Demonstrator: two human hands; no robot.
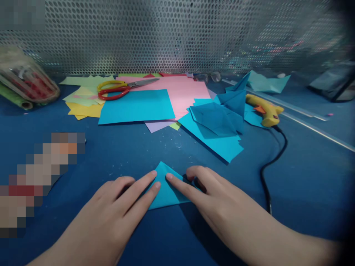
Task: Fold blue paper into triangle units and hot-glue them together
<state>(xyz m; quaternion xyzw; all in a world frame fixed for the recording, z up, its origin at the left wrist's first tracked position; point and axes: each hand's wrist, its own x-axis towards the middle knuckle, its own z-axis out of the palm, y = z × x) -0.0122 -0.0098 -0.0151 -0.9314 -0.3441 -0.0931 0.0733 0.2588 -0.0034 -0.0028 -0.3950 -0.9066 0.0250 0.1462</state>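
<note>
A small folded piece of light blue paper (166, 186) lies on the dark blue table top (116, 147), near the front. My left hand (122, 199) rests flat on its left side, fingers stretched out with the tips on the paper. My right hand (205, 192) presses on its right side, index finger extended onto the fold and the other fingers curled beside it. Neither hand lifts the paper; both press it down against the table.
Behind lie loose sheets: a blue sheet (135, 106), pink paper (185, 92), yellow and green sheets (83, 99), folded blue pieces (219, 118). Red-and-yellow scissors (119, 88) rest on them. A yellow glue gun (264, 111) with black cord (266, 173) lies right. A perforated metal screen (166, 37) closes the back.
</note>
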